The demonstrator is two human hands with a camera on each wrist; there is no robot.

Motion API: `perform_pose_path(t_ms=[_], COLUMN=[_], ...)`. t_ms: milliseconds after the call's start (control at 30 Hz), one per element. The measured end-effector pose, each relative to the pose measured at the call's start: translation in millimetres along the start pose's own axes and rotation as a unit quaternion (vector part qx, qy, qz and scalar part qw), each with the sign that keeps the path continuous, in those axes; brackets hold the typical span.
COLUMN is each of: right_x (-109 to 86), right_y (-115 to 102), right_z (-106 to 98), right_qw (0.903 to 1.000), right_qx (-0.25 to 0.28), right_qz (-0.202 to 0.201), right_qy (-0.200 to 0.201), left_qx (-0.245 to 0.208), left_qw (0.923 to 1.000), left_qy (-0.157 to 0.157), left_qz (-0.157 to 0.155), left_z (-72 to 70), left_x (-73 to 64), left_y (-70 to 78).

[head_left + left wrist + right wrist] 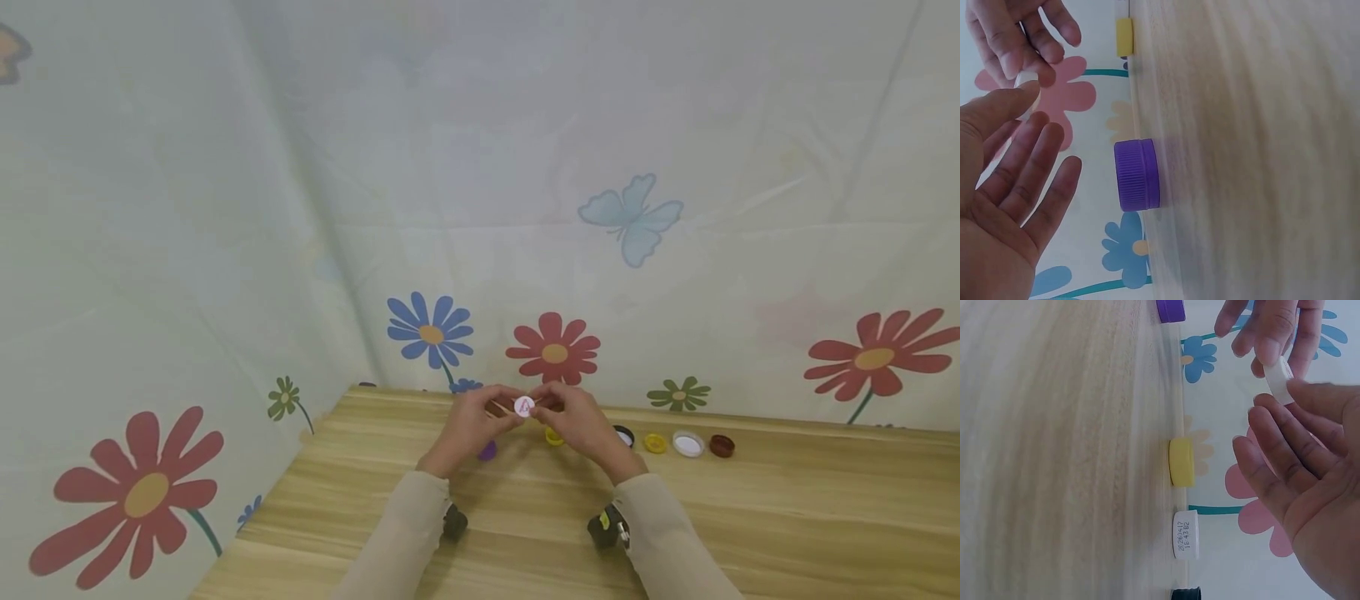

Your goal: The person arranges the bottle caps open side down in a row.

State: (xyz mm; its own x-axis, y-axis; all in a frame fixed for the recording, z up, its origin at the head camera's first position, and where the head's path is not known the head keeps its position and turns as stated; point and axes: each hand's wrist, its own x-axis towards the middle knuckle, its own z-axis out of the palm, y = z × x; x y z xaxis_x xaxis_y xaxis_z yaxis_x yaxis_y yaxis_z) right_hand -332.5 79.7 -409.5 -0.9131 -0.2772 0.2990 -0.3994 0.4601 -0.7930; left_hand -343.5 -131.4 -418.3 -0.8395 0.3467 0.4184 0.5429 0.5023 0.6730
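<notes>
A small white bottle cap (524, 406) with a pink-red mark on its face is held up between my two hands, above the far part of the table. My left hand (472, 425) pinches one side of it between thumb and fingers. From the other side my right hand (576, 419) pinches the same cap; its edge shows in the right wrist view as a white cap (1279, 381). The other fingers of both hands are spread loosely. Below the left hand stands a purple ribbed cap (1137, 175). Under the right hand is a yellow cap (1181, 462).
On the wooden table (810, 508), a white cap with printed digits (1185, 535) and a black cap (624, 435) continue the row. Farther right lie another yellow cap (655, 443), a clear-rimmed white cap (687, 444) and a brown cap (722, 446). A flowered curtain (480, 167) hangs behind.
</notes>
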Motion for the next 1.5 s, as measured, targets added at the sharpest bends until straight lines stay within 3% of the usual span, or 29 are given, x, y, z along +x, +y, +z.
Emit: perform_pose_path(t_ms=[167, 433, 1000, 1300, 1500], right_x=[0.5, 1.6, 0.3, 1.6, 1.1], right_y=[0.7, 1.9, 2.9, 5.6, 5.7], right_z=[-1.8, 0.1, 2.1, 9.6, 11.7], right_qw=[0.9997, 0.9998, 0.9992, 0.9981, 0.9976], right_qx=[-0.008, -0.015, -0.021, -0.036, -0.040], right_qz=[-0.008, -0.004, 0.012, 0.022, 0.017], right_qy=[-0.021, -0.009, -0.031, -0.045, -0.053], left_qx=[-0.001, 0.001, -0.014, 0.028, 0.016], left_qw=[1.0000, 0.9998, 0.9980, 0.9975, 0.9966], left_qy=[-0.003, -0.013, -0.050, -0.064, -0.081], left_qz=[-0.006, -0.016, -0.037, -0.005, -0.007], left_z=[-1.5, -1.9, -3.2, -6.5, -7.9], left_x=[-1.0, -0.3, -1.8, -0.9, -1.5], left_y=[0.2, 1.1, -0.9, -6.1, -7.5])
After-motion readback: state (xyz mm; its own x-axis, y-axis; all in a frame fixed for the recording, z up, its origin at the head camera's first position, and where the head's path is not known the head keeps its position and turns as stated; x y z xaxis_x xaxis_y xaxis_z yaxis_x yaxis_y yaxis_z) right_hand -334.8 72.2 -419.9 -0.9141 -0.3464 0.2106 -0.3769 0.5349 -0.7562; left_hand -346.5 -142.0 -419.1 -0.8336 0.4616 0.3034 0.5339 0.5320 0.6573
